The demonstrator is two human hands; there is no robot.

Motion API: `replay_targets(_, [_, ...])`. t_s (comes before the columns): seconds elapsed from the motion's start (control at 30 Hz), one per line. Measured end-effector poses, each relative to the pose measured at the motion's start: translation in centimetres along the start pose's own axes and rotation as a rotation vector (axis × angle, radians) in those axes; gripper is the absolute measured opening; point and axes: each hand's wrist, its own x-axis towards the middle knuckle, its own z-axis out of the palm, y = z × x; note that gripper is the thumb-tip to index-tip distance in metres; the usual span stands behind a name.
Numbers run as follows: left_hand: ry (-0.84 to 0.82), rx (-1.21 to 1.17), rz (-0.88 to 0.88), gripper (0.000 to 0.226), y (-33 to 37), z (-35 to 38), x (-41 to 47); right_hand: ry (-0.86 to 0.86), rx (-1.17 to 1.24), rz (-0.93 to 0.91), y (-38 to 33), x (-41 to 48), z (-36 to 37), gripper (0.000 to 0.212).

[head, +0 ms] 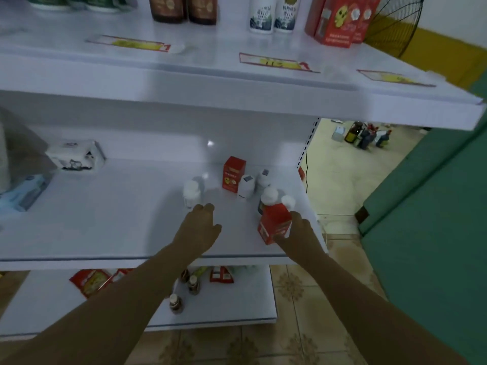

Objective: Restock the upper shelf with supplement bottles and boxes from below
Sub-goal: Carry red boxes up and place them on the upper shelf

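My right hand (299,233) grips a red box (274,223), tilted, just above the front right of the middle shelf (118,222). My left hand (201,225) hovers over that shelf, fingers apart and holding nothing, just in front of a small white bottle (191,194). Behind stand another red box (233,174) and white bottles (246,186), with a white-capped bottle (268,197) right behind the held box. The upper shelf (210,72) carries brown bottles (181,7), white bottles (271,14) and red boxes (340,19) at its back.
A white packet (75,155) and a pale blue pack (23,192) lie at the left of the middle shelf. The bottom shelf (232,309) holds red pouches (91,281) and small brown bottles (176,302). A green panel (432,219) stands to the right. Bottles (366,134) sit on the floor beyond.
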Motion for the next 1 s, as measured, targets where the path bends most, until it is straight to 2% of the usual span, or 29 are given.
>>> replay_targets(0.1, [0.103,-0.066,-0.019,0.047,1.0,0.5,5.1,0.069,0.095,0.02,0.4,2.6,2.5,0.076])
replay_targets(0.2, [0.188,-0.05,-0.012,0.057,2.3,0.4,10.5,0.136,0.11,0.013,0.0,3.5,3.6,0.077])
replay_targets(0.3, [0.192,0.084,0.109,0.074,2.4,0.5,15.9,0.165,0.159,-0.019,0.8,4.2,4.8,0.077])
replay_targets(0.4, [0.092,0.336,0.208,0.09,0.4,1.8,20.9,0.186,0.245,-0.053,2.0,4.6,5.9,0.077])
replay_targets(0.5, [0.013,0.53,0.255,0.086,-0.7,3.2,23.2,0.184,0.323,-0.099,3.3,4.8,6.3,0.079])
replay_targets(0.63, [0.124,0.482,0.228,0.082,-0.6,3.2,22.9,0.209,0.373,-0.131,3.9,5.4,6.7,0.082])
replay_targets(0.73, [0.114,0.321,0.104,0.077,-0.5,2.2,20.8,0.238,0.405,-0.111,3.6,5.4,6.7,0.078])
replay_targets(0.87, [0.109,-0.236,0.037,0.065,0.1,-0.4,16.7,0.205,0.433,-0.068,2.4,4.4,5.2,0.072])
replay_targets(1.0, [-0.029,-0.675,0.0,0.055,1.6,-4.1,10.5,0.142,0.602,-0.042,-0.1,2.8,1.6,0.07])
